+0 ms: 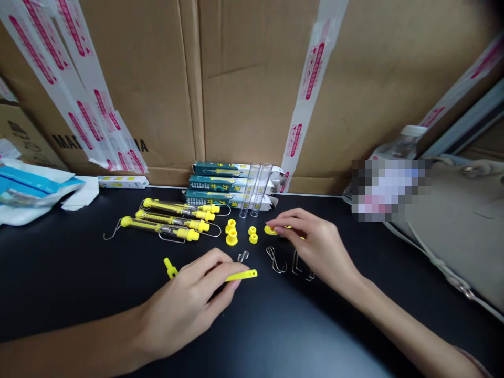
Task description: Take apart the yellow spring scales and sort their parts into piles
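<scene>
My left hand point(197, 294) is closed around a thin yellow plastic rod point(244, 275) with a small hole at its end. A yellow piece point(170, 268) shows on the hand's other side; whether it joins the rod is hidden. My right hand point(311, 236) pinches a small yellow cap point(270, 230) at the table, with other yellow bits partly under its fingers. Yellow caps point(232, 237) and smaller yellow plugs point(252, 234) stand between the hands. Two small springs point(243, 256) lie near my left fingers, and bent wire hooks point(276, 260) near my right hand.
Several yellow tubular spring scales point(157, 229) with hooks lie at left. Two clear tubes point(260, 189) lean on stacked green-and-white boxes point(214, 198). A bottle point(413, 131) and a beige bag point(464, 210) are at right, a blue-white package point(35, 184) at left. Cardboard point(244, 94) walls the back.
</scene>
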`<state>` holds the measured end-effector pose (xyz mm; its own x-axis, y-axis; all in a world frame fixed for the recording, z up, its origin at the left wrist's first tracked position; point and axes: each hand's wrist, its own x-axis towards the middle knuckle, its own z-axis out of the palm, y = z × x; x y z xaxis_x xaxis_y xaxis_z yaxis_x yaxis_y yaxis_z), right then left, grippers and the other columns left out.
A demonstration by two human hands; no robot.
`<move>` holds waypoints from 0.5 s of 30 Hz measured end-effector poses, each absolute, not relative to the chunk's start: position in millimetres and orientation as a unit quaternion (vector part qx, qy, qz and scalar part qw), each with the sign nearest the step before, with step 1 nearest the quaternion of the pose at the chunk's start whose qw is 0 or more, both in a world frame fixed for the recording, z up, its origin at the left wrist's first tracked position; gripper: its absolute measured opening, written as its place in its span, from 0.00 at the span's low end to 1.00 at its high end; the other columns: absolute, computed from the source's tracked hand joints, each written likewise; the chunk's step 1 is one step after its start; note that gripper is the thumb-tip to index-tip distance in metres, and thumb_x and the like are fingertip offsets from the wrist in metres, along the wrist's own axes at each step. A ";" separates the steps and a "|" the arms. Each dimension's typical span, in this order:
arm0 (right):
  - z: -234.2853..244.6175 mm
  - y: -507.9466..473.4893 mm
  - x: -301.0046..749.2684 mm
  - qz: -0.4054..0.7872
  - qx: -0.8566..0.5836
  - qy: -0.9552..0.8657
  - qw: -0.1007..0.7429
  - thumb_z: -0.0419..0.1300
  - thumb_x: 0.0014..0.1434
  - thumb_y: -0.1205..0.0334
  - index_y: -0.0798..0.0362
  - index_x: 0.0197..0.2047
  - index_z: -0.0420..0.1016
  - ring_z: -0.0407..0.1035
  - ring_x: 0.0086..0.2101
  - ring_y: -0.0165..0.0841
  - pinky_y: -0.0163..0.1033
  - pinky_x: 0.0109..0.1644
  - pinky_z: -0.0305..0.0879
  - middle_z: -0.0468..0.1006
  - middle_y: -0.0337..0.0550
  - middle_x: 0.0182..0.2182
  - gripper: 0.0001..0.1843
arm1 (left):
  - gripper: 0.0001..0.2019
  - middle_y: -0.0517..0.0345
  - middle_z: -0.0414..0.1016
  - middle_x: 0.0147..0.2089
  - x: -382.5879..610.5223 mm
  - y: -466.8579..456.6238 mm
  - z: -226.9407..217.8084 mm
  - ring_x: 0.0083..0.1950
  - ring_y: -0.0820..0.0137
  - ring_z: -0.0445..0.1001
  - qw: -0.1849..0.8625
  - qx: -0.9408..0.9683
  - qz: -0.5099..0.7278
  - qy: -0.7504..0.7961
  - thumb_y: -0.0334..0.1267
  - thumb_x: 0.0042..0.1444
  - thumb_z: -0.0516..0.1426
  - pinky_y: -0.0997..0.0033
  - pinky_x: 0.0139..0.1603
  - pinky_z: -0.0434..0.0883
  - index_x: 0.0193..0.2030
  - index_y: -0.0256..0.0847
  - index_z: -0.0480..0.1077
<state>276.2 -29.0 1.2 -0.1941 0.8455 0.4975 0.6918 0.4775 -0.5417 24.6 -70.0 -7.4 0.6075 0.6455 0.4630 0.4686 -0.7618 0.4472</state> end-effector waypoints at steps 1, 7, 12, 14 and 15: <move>-1.1 -28.7 274.3 0.103 -0.493 -0.777 0.377 0.59 0.62 0.71 0.52 0.39 0.84 0.77 0.36 0.34 0.39 0.42 0.74 0.81 0.44 0.38 0.11 | 0.13 0.59 0.73 0.44 24.6 -70.0 -7.6 0.44 0.76 0.75 0.146 0.887 0.311 0.310 0.28 0.66 0.52 0.79 0.50 0.72 0.54 0.43 0.71; -11.3 -23.4 273.2 0.083 -0.461 -0.815 0.341 0.57 0.64 0.72 0.52 0.39 0.82 0.76 0.38 0.35 0.41 0.43 0.74 0.81 0.44 0.37 0.12 | 0.13 0.59 0.74 0.43 26.5 -68.8 -6.6 0.42 0.75 0.76 0.158 0.889 0.307 0.300 0.28 0.66 0.51 0.77 0.47 0.74 0.53 0.43 0.71; -10.0 -20.4 278.6 0.063 -0.451 -0.823 0.340 0.56 0.66 0.67 0.49 0.44 0.81 0.72 0.41 0.39 0.47 0.45 0.74 0.81 0.46 0.38 0.12 | 0.14 0.58 0.74 0.43 25.6 -68.1 -7.4 0.43 0.74 0.76 0.155 0.894 0.293 0.300 0.29 0.66 0.51 0.76 0.48 0.75 0.53 0.44 0.72; -8.7 -20.2 279.6 0.051 -0.436 -0.834 0.334 0.55 0.67 0.67 0.48 0.49 0.80 0.71 0.44 0.40 0.50 0.48 0.73 0.80 0.47 0.42 0.13 | 0.13 0.59 0.74 0.43 25.0 -68.2 -8.4 0.42 0.74 0.76 0.150 0.896 0.289 0.301 0.29 0.66 0.51 0.76 0.48 0.75 0.52 0.44 0.72; -8.5 -20.1 279.9 0.042 -0.427 -0.843 0.324 0.54 0.67 0.67 0.47 0.50 0.79 0.70 0.46 0.41 0.51 0.50 0.72 0.80 0.47 0.44 0.14 | 0.13 0.59 0.74 0.43 24.9 -68.2 -8.8 0.42 0.74 0.76 0.147 0.897 0.288 0.300 0.29 0.66 0.51 0.75 0.48 0.75 0.52 0.44 0.72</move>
